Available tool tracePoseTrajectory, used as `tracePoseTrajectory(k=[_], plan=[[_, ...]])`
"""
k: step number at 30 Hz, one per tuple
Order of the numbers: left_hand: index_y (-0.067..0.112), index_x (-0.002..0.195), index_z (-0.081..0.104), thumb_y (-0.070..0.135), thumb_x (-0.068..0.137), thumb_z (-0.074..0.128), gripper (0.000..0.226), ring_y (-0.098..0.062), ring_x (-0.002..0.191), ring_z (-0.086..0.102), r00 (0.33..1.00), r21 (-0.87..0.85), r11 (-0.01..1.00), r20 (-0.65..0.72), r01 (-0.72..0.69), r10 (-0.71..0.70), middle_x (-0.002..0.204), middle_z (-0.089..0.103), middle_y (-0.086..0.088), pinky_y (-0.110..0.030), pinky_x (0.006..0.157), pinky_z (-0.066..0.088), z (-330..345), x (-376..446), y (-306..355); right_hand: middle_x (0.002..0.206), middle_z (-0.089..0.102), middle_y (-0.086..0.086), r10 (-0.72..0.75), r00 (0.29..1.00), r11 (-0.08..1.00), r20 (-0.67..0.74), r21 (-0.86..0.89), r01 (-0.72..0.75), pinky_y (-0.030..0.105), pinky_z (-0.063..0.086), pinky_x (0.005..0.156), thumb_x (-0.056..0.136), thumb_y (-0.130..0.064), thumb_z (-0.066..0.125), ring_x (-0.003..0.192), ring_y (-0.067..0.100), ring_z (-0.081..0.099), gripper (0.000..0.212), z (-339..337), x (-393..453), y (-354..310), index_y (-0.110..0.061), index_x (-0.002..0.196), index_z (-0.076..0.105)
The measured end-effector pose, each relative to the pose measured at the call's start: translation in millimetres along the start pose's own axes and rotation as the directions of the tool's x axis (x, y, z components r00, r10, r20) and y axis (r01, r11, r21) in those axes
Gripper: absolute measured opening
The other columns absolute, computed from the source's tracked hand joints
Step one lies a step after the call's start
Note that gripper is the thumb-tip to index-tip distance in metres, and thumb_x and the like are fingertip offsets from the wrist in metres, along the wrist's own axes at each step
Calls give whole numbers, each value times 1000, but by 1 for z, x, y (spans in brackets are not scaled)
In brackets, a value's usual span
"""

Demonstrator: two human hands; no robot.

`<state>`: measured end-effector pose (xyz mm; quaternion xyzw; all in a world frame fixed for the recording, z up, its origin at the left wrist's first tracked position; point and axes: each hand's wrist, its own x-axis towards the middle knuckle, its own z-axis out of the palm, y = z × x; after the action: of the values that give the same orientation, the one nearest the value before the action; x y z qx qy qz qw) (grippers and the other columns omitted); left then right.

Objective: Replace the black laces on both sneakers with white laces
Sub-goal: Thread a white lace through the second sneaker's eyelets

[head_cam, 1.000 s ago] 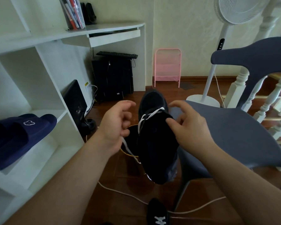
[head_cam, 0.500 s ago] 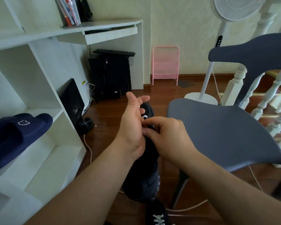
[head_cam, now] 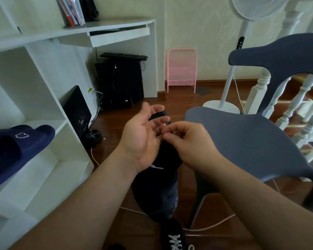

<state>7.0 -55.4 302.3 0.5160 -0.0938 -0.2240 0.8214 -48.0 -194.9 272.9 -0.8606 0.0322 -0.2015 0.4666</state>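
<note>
Sneaker (head_cam: pixel 157 179), black, hangs in mid-air just beside the front edge of the grey chair (head_cam: pixel 242 139), toe pointing away from the person, between the two forearms. A short run of white lace (head_cam: pixel 156 167) shows on its upper near the left wrist. The left hand (head_cam: pixel 143 139) is released, palm turned inward and fingers spread against the shoe's side near the toe. The right hand (head_cam: pixel 186 141) has its fingertips pinched together over the eyelet area; it appears to grasp the lace end, though the lace itself is hidden there. A second sneaker (head_cam: pixel 173 237), already white-laced, lies on the floor below the chair's front leg.

Judging from this, threading is under way on the held shoe. To do it well, the left hand should steady the shoe firmly so the eyelets face up, while the right feeds the tip straight through the next eyelet, pulls slack evenly and keeps the lace flat, not twisted.
</note>
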Motion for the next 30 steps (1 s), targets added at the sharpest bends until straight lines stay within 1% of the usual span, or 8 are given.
tracePoseTrajectory(k=[2, 5, 11, 13, 16, 18, 23, 30], plan=[[16, 107, 63, 9, 104, 55, 11, -25, 96, 67, 994, 335, 936, 72, -107, 88, 103, 70, -8, -37, 84, 58, -7, 0, 6, 83, 72, -22, 19, 1000, 1000, -20, 22, -19, 11, 50, 64, 94, -27, 73, 81, -2, 67, 11, -5, 3, 3, -37, 91, 77], [32, 96, 54, -6, 89, 55, 38, -12, 91, 62, 959, 872, 408, 205, -270, 196, 100, 64, 4, -29, 75, 50, -14, -5, 1, 84, 69, -27, -8, 1000, 999, -11, -53, 7, 5, 46, 67, 94, -26, 73, 84, -8, 64, 15, -6, 1, 5, -40, 89, 76], [37, 90, 55, -6, 86, 51, 44, -15, 101, 42, 857, 865, -112, 500, -488, 123, 100, 50, 12, -31, 84, 37, -26, -4, -4, 75, 63, -22, 6, 999, 970, -37, -241, -15, 7, 42, 59, 94, -25, 70, 75, -6, 61, 15, -8, 0, 12, -37, 86, 73], [42, 82, 64, -8, 87, 53, 51, -10, 102, 51, 902, 912, 69, 385, -404, 193, 100, 59, 16, -28, 85, 42, -37, 4, 0, 76, 61, -24, 27, 998, 965, -48, -260, -38, 4, 39, 57, 94, -27, 71, 75, -7, 59, 14, -11, 0, 14, -39, 86, 72], [37, 78, 74, -10, 89, 58, 51, -10, 84, 65, 962, 652, 717, 78, -248, 262, 82, 70, 13, -29, 77, 51, -47, 13, 7, 78, 61, -25, 43, 997, 968, -67, -244, -58, 0, 40, 60, 94, -27, 71, 77, -5, 59, 15, -13, 2, 16, -39, 87, 72], [39, 83, 77, 3, 92, 63, 39, -6, 81, 65, 959, 640, 726, 63, -252, 278, 82, 70, 15, -29, 76, 50, -55, 15, 12, 78, 62, -24, 57, 995, 972, -86, -224, -75, -1, 40, 61, 94, -27, 72, 78, -4, 59, 15, -15, 3, 16, -40, 86, 72], [49, 107, 78, 46, 85, 69, 24, -16, 105, 46, 782, 749, -370, 617, -550, 88, 106, 61, 24, -36, 84, 37, -57, 8, -6, 76, 61, -20, 80, 992, 964, -97, -245, -101, 2, 41, 54, 95, -29, 71, 72, -1, 60, 12, -15, 4, 15, -40, 88, 72], [39, 114, 74, 52, 98, 60, 25, -22, 112, 35, 851, 702, -553, 524, -449, -25, 108, 35, 13, -35, 82, 25, -55, 9, -21, 75, 65, -12, 83, 994, 953, -74, -286, -101, 9, 43, 54, 90, -40, 77, 72, 0, 62, 28, -20, 1, 13, -41, 115, 64]])
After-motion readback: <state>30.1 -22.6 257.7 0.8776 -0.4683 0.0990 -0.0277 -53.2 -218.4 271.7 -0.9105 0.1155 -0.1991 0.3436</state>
